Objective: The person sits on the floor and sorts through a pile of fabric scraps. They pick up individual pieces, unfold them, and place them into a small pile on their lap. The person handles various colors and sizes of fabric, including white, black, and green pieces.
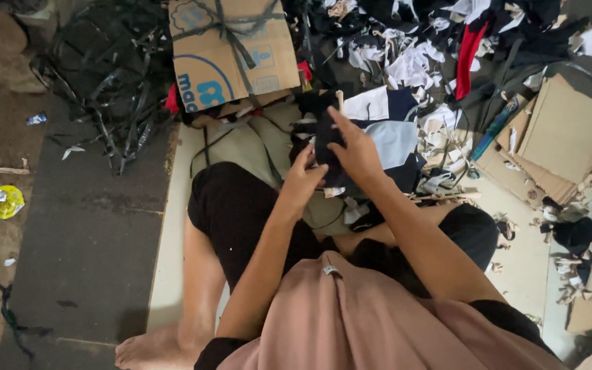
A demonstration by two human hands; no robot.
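Both hands meet on a small piece of black fabric (pixel 326 140) held up in front of the seated person's knees. The left hand (pixel 303 179) pinches its lower edge, fingers closed on the cloth; the right hand (pixel 355 152) lies over its right side and top, fingers pressed against it, so the fabric stands upright between the two, gripped from below and from the side.

Just behind the fabric lies a heap of folded cloth pieces (pixel 381 127) in white, navy and pale blue-grey. Beyond that, at the top of the view, sits a brown cardboard box (pixel 231 51) with blue printing on its face, tied crosswise with dark strapping. Left of the box, a tangle of black straps (pixel 107 75) spreads over the dark floor. To the right, flat cardboard sheets (pixel 560 133) are stacked at a tilt, with white and black fabric scraps (pixel 412 62) strewn above them. A crumpled yellow wrapper (pixel 8 201) lies far left, well apart from the hands.
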